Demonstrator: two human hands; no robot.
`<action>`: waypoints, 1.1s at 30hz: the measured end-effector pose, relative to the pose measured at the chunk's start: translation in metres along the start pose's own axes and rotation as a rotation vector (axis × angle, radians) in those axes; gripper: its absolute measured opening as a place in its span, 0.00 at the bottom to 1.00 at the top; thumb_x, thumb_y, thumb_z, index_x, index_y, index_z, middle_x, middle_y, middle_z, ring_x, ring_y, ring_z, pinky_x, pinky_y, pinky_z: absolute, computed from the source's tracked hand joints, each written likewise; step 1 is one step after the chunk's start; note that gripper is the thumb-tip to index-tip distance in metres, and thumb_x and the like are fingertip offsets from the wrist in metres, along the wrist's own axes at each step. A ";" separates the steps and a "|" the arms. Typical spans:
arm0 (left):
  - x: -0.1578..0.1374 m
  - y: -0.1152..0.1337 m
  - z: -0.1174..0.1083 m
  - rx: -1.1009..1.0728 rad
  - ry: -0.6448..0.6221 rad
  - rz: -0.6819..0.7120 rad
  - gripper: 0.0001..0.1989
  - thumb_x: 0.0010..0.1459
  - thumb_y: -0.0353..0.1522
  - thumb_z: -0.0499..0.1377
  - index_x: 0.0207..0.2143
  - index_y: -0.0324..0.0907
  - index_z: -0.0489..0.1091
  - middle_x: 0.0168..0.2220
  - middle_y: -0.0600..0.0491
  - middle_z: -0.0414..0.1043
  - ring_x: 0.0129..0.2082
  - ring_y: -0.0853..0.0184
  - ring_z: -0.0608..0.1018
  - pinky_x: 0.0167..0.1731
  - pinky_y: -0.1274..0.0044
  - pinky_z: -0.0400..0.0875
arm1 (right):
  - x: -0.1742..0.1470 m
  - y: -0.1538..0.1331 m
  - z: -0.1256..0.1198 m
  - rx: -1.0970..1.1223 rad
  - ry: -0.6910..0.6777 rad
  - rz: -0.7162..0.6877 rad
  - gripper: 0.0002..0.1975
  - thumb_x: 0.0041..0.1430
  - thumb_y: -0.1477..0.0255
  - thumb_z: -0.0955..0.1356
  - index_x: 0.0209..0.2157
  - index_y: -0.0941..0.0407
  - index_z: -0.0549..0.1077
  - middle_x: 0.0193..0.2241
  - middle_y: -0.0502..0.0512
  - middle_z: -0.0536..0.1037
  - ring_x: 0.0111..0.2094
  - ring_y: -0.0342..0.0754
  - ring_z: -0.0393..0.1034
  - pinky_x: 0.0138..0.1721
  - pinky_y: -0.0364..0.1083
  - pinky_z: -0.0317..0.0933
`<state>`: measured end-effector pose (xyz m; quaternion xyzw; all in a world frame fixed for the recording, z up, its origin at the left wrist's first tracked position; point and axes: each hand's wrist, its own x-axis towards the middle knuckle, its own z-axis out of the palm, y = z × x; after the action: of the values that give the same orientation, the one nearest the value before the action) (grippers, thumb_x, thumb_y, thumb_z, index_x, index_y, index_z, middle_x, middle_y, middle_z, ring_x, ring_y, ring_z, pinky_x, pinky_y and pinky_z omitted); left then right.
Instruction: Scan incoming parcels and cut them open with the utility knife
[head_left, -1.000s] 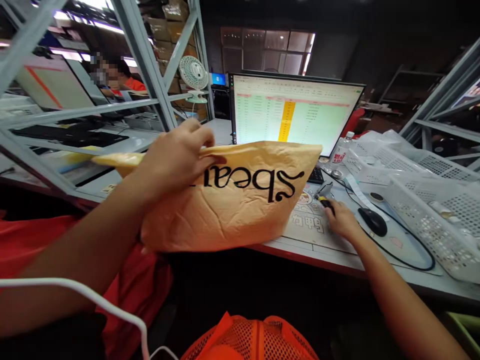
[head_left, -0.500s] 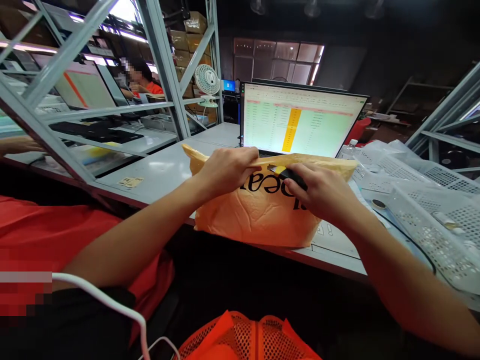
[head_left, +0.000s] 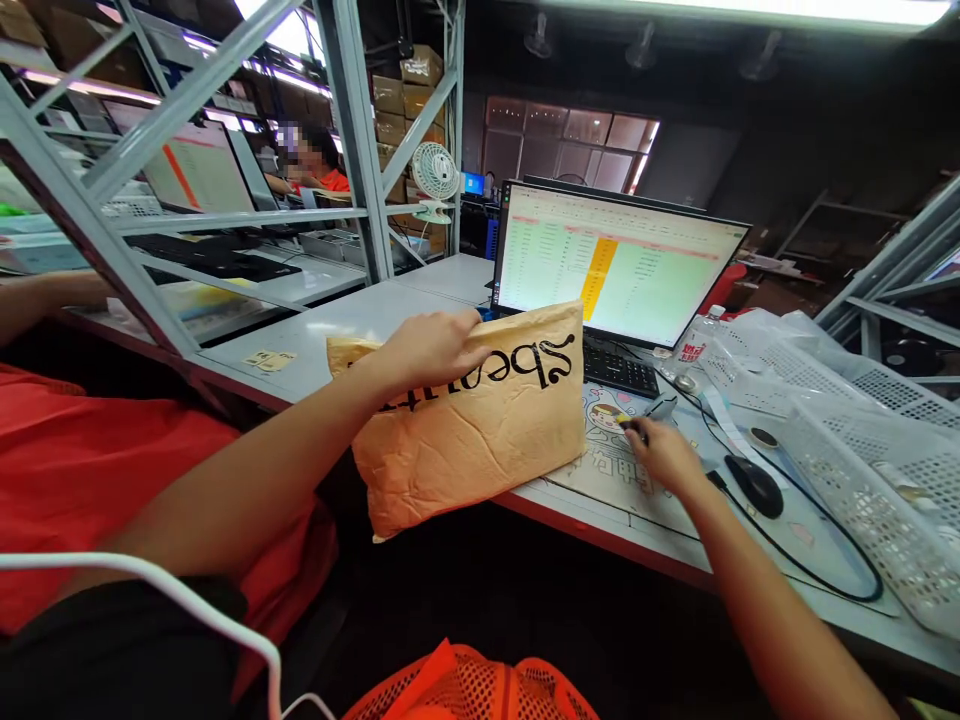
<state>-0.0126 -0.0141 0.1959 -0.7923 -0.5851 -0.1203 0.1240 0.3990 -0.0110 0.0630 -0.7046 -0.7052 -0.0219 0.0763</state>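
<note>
A yellow-orange mailer bag (head_left: 472,455) with upside-down black lettering stands tilted over the front edge of the desk (head_left: 360,310). My left hand (head_left: 431,350) is closed on its upper edge, fingers behind it and thumb in front. To the right of the bag, my right hand (head_left: 667,455) is closed around a black and yellow utility knife (head_left: 627,425), just over the printed desk mat (head_left: 600,465). Most of the knife is hidden by the fingers. What is inside the bag does not show.
A monitor (head_left: 555,255) and black keyboard (head_left: 622,372) stand behind the bag. A black mouse (head_left: 754,487) with its cable and white perforated baskets (head_left: 862,470) lie to the right. Metal shelf posts (head_left: 349,150) rise at left. A co-worker's arm (head_left: 52,300) reaches in from the left.
My right hand has moved away from the bag's top edge, down and right to the mat, with the utility knife. My left hand has shifted the bag leftward and turned it.
</note>
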 end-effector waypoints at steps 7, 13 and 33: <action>0.030 0.014 0.000 -0.192 0.052 -0.023 0.16 0.71 0.42 0.56 0.46 0.41 0.78 0.41 0.42 0.82 0.40 0.54 0.80 0.36 0.71 0.66 | -0.019 -0.049 0.003 0.058 0.200 -0.236 0.20 0.72 0.68 0.63 0.59 0.57 0.76 0.56 0.68 0.78 0.57 0.63 0.74 0.56 0.58 0.68; 0.018 0.041 -0.016 -0.426 0.177 0.207 0.14 0.71 0.37 0.55 0.41 0.41 0.79 0.34 0.49 0.81 0.32 0.63 0.77 0.34 0.73 0.64 | -0.021 -0.138 -0.078 0.368 0.596 -0.734 0.21 0.74 0.67 0.63 0.63 0.57 0.72 0.63 0.65 0.75 0.66 0.60 0.66 0.67 0.59 0.59; 0.048 -0.008 -0.002 -0.099 -0.064 -0.327 0.14 0.68 0.34 0.57 0.51 0.39 0.76 0.49 0.35 0.80 0.48 0.46 0.81 0.44 0.66 0.71 | -0.066 -0.181 -0.079 0.079 0.574 -1.127 0.16 0.72 0.77 0.64 0.28 0.53 0.71 0.26 0.51 0.77 0.32 0.48 0.65 0.46 0.50 0.55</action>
<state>-0.0063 0.0301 0.2140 -0.6950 -0.7034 -0.1423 0.0451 0.2246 -0.0888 0.1454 -0.1880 -0.9195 -0.2209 0.2652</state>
